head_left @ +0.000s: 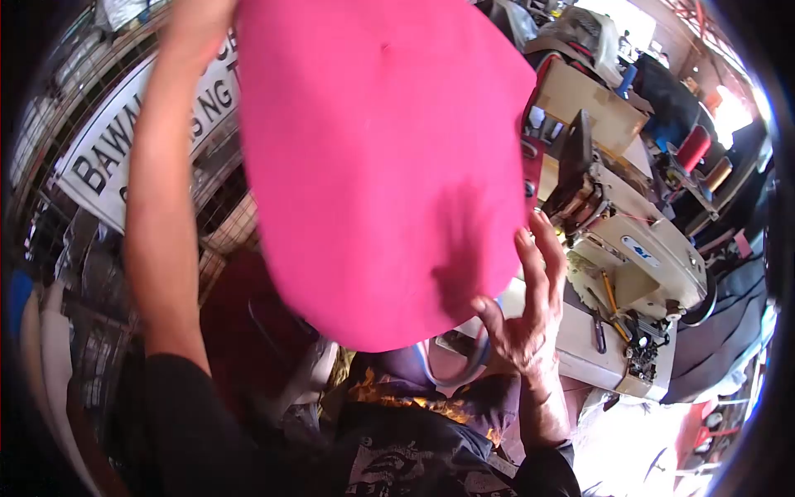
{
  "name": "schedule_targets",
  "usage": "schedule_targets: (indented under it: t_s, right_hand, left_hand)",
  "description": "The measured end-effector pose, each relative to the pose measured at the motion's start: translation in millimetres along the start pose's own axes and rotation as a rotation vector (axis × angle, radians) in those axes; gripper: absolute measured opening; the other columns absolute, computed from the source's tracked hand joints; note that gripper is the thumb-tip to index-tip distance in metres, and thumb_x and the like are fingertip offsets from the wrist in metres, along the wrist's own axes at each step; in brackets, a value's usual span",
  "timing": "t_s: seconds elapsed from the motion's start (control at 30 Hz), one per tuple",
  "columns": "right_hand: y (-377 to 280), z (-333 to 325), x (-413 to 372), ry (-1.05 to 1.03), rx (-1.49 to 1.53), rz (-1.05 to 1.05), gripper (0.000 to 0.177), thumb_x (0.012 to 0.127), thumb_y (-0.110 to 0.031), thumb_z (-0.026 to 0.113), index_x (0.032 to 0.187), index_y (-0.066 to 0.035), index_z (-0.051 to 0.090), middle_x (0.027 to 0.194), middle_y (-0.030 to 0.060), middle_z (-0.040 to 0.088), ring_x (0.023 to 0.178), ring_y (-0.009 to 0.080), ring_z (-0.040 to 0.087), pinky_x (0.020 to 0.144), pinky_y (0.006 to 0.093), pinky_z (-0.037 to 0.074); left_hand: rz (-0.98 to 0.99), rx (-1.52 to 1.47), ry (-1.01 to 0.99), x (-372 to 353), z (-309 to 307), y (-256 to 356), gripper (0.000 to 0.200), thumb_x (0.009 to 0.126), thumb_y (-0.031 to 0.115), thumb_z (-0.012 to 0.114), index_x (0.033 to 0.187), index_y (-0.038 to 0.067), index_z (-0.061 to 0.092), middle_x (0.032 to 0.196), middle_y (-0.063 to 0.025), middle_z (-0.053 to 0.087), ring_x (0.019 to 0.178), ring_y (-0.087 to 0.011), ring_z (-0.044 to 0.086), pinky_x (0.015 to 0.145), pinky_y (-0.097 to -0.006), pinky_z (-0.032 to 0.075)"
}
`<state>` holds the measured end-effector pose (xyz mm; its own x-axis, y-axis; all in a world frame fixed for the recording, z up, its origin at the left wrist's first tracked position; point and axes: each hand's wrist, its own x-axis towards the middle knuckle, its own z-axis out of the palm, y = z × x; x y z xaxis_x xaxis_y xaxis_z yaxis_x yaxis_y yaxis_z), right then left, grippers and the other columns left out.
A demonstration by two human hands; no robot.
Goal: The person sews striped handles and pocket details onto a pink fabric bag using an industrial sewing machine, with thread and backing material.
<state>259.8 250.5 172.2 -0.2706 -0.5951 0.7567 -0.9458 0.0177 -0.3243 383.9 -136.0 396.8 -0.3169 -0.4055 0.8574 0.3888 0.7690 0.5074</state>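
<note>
A large pink cloth piece (381, 166) with a rounded lower edge fills the middle of the view, raised in front of me. My left arm reaches up at the left; only the wrist end of my left hand (203, 16) shows at the top edge, and its fingers are hidden or out of frame. Beside the cloth's lower right edge, my right hand (530, 311) is held up with its fingers apart and nothing in it. Its shadow falls on the pink surface.
On the right, a sewing machine (638, 248) stands on a work table (580, 348) with scissors (599, 331) and small metal parts. Thread spools (694, 149) and a cardboard box (592, 108) are behind it. A lettered sign (108, 157) hangs on a wire grille at left.
</note>
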Motion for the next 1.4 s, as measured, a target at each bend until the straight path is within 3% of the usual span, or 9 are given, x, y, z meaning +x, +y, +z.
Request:
schedule_targets:
  t_s: [0.03,0.17,0.2,0.3,0.37,0.5,0.7,0.87,1.4]
  right_hand:
    - [3.3,-0.3,6.1,-0.044,-0.053,0.041,0.079,0.087,-0.039,0.080,0.151,-0.007,0.049,0.151,0.0244,0.046,0.142,0.0469,0.042,0.113,0.0568,0.038]
    - [62.6,59.6,-12.7,-0.290,-0.241,0.230,0.062,0.098,-0.036,0.067,0.150,-0.008,0.050,0.154,0.0183,0.047,0.146,0.0432,0.039,0.115,0.0555,0.036]
    - [79.8,78.6,-33.5,-0.339,-0.216,0.267,0.062,0.098,-0.038,0.066,0.151,-0.009,0.049,0.155,0.0199,0.046,0.147,0.0443,0.037,0.115,0.0565,0.035]
    - [93.5,103.2,-72.7,-0.499,-0.268,0.267,0.064,0.098,-0.043,0.064,0.150,-0.008,0.050,0.153,0.0254,0.045,0.147,0.0487,0.034,0.118,0.0602,0.031]
    - [91.6,105.7,-77.2,-0.433,-0.291,0.222,0.061,0.098,-0.042,0.064,0.146,-0.006,0.054,0.153,0.0246,0.046,0.145,0.0481,0.037,0.118,0.0596,0.030]
    - [75.6,103.3,-76.4,-0.434,-0.327,0.221,0.060,0.097,-0.039,0.066,0.144,-0.003,0.056,0.150,0.0232,0.048,0.141,0.0450,0.042,0.115,0.0570,0.034]
    - [30.7,93.0,-72.0,-0.493,-0.295,0.153,0.058,0.089,-0.029,0.075,0.137,-0.002,0.059,0.136,0.0183,0.055,0.128,0.0386,0.050,0.108,0.0550,0.039]
    - [24.4,116.0,-62.4,-0.421,-0.104,0.042,0.046,0.083,-0.017,0.077,0.124,0.001,0.067,0.121,0.0154,0.058,0.106,0.0329,0.059,0.090,0.0452,0.050]
    - [33.1,133.5,-41.7,-0.496,-0.106,-0.028,0.042,0.074,-0.007,0.069,0.113,0.006,0.069,0.104,0.0157,0.061,0.093,0.0285,0.062,0.079,0.0401,0.054]
  left_hand:
    - [-0.131,0.072,-0.030,15.3,14.8,-47.7,0.029,0.098,0.016,0.065,0.121,-0.001,0.069,0.124,-0.0089,0.071,0.110,-0.0174,0.067,0.099,-0.0317,0.051]
    - [-0.305,0.971,-0.192,-59.2,90.3,-215.1,0.054,0.103,0.039,0.057,0.135,-0.004,0.056,0.128,-0.0227,0.068,0.117,-0.0381,0.066,0.106,-0.0473,0.049]
    - [-0.228,0.937,-0.220,-95.6,104.0,-222.3,0.053,0.102,0.036,0.059,0.138,-0.002,0.053,0.129,-0.0243,0.066,0.122,-0.0410,0.062,0.108,-0.0485,0.048]
    - [0.004,0.726,-0.392,-207.9,120.5,-204.0,0.046,0.096,0.023,0.067,0.133,-0.002,0.055,0.133,-0.0245,0.063,0.130,-0.0425,0.056,0.109,-0.0503,0.047]
    - [-0.002,0.483,-0.740,-261.8,112.9,-162.3,0.041,0.093,0.017,0.070,0.131,0.002,0.063,0.140,-0.0213,0.059,0.134,-0.0384,0.054,0.113,-0.0455,0.045]
    - [0.042,0.393,-0.961,-344.1,94.9,-96.2,0.045,0.087,0.020,0.079,0.126,0.001,0.066,0.143,-0.0150,0.059,0.139,-0.0324,0.050,0.116,-0.0465,0.041]
    - [0.011,0.474,-0.889,-371.9,57.9,-62.7,0.051,0.081,0.021,0.084,0.125,0.002,0.067,0.132,-0.0101,0.061,0.130,-0.0293,0.054,0.113,-0.0487,0.043]
    - [0.029,0.478,-0.793,-377.3,42.3,-70.5,0.049,0.070,0.003,0.083,0.118,0.002,0.069,0.116,-0.0092,0.061,0.116,-0.0291,0.059,0.102,-0.0475,0.050]
    - [-0.002,0.510,-0.699,-378.8,59.1,-71.2,0.046,0.067,0.001,0.081,0.111,0.002,0.071,0.101,-0.0080,0.061,0.098,-0.0287,0.062,0.086,-0.0463,0.049]
